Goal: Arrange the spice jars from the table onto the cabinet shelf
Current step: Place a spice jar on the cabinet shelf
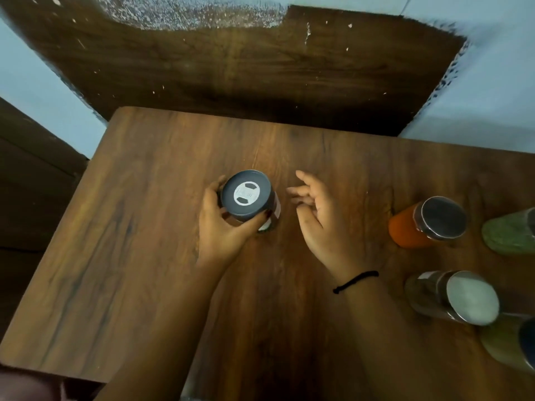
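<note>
A spice jar with a dark grey lid [246, 195] stands upright near the middle of the wooden table [115, 256]. My left hand [223, 227] grips it from the left, thumb and fingers curled round its side. My right hand [318, 221] hovers just right of the jar, fingers relaxed and apart, holding nothing. At the table's right side stand an orange spice jar [428, 224], a green spice jar [512, 233], a jar with a pale shiny lid [454, 296] and a yellowish-green jar [509, 345] cut off by the frame edge.
Behind the table rises a dark wooden panel [246, 68] against a pale blue wall [492, 82]. A dark wooden piece [29, 183] stands to the left of the table. No cabinet shelf is in view.
</note>
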Available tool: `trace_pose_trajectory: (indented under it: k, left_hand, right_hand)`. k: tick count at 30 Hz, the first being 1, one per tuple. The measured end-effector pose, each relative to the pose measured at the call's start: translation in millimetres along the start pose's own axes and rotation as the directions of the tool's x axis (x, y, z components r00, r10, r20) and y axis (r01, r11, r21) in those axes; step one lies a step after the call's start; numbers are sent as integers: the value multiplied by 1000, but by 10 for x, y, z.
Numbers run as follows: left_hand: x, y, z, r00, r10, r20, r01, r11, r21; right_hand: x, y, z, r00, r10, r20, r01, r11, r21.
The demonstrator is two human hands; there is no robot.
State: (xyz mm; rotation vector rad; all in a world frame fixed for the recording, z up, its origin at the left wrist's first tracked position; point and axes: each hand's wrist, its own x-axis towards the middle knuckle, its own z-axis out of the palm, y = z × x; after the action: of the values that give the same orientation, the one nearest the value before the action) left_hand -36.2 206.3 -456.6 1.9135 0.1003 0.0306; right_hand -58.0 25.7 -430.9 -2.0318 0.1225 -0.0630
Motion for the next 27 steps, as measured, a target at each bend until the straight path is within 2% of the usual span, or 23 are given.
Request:
trace_pose_trajectory:
  k: [3,6,9,20,27]
  left_hand:
    - [-30,255,-150,1000,13,4,-12,992,-128]
    - [-44,560,-242,999,32,-1,-31,968,-249]
    - [-34,872,-321,996,92,-5,-90,954,-286]
    - [-87,1920,-522,948,295,-117,-312,934,-172]
    - [-260,2582,-603,922,378,-85,-384,920,-82]
  right_hand:
    - [-41,-138,-106,1000,7,-15,-7,999,53]
    - [-83,-325,-183,999,7,36,-10,997,79]
    - [-120,-535,-248,995,-42,94,30,991,130]
    - [-217,-1258,-637,950,-302,-81,312,930,192]
    - [-264,-1616,-851,905,-368,-213,418,863,285]
